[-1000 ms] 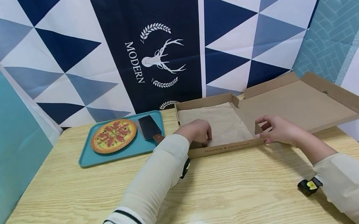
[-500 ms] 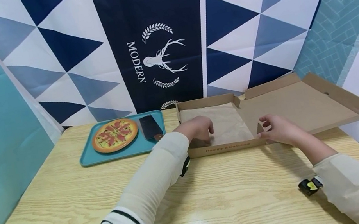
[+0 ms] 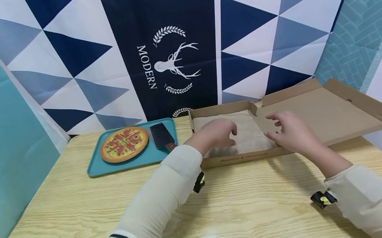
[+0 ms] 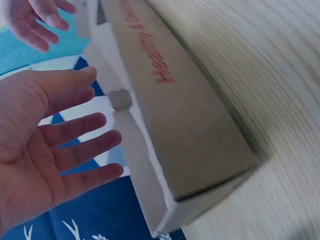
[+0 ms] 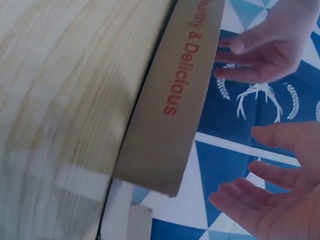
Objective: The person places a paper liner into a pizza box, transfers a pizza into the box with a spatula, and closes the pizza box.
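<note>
Head view: The cardboard box (image 3: 246, 157) sits near the bench's (image 3: 263, 208) far edge, right of centre, with its lid (image 3: 320, 112) folded out toward the right edge. A wrinkled paper liner (image 3: 250, 130) lies inside. Left hand (image 3: 218, 133) is over the liner, right hand (image 3: 291, 129) over the fold between box and lid; neither appears to grip anything. Toward the far left corner, a tray (image 3: 134, 164) carries a pizza (image 3: 124, 144) and a spatula (image 3: 161, 135). Judgement: box light, liner soft and easily creased; pinch the liner at a corner.

Left wrist view: Left-hand fingers spread, holding nothing, beside the front wall and apart from it. Wall looks thin but stiff along its folds; best hold probably thumb outside, fingers inside, near a front corner.

Right wrist view: Right-hand fingers and thumb parted, nothing between them, clear of the front wall. Lid itself is mostly out of sight here; likely floppier than the walls, so support it by its flaps.
</note>
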A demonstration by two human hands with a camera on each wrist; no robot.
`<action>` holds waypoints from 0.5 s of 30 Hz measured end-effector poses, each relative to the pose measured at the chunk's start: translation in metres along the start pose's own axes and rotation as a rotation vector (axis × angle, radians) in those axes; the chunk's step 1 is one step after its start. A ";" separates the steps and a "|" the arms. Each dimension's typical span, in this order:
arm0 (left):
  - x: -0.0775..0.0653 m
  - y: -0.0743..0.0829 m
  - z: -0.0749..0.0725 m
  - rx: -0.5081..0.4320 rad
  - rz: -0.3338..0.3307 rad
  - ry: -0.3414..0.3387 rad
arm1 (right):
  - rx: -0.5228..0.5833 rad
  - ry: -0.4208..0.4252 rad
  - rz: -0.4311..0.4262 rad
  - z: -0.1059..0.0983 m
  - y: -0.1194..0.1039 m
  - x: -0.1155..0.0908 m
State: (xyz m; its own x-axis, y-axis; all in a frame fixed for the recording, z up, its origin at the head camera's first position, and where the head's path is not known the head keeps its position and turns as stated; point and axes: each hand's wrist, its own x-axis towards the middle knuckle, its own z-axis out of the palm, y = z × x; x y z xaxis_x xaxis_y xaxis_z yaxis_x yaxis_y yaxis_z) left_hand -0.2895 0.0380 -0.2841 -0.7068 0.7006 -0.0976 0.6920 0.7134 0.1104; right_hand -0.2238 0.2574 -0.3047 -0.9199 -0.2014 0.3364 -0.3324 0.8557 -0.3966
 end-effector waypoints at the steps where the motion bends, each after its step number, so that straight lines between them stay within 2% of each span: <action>1: -0.001 0.002 -0.001 0.004 0.007 0.016 | -0.003 0.014 -0.003 0.000 -0.002 0.000; 6: -0.009 0.007 -0.005 0.017 0.017 0.116 | -0.015 0.092 -0.033 0.001 -0.014 -0.004; 11: -0.021 0.013 -0.009 0.035 0.015 0.207 | -0.034 0.195 -0.118 0.003 -0.026 -0.007; 15: -0.034 0.016 -0.012 0.034 0.004 0.255 | -0.035 0.219 -0.164 0.002 -0.034 -0.007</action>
State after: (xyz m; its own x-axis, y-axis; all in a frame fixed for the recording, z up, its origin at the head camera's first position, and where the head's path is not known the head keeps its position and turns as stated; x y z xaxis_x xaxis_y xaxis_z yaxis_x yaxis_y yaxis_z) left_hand -0.2559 0.0257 -0.2667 -0.7150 0.6816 0.1554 0.6966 0.7134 0.0760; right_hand -0.2061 0.2283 -0.2955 -0.7861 -0.2342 0.5721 -0.4625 0.8368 -0.2930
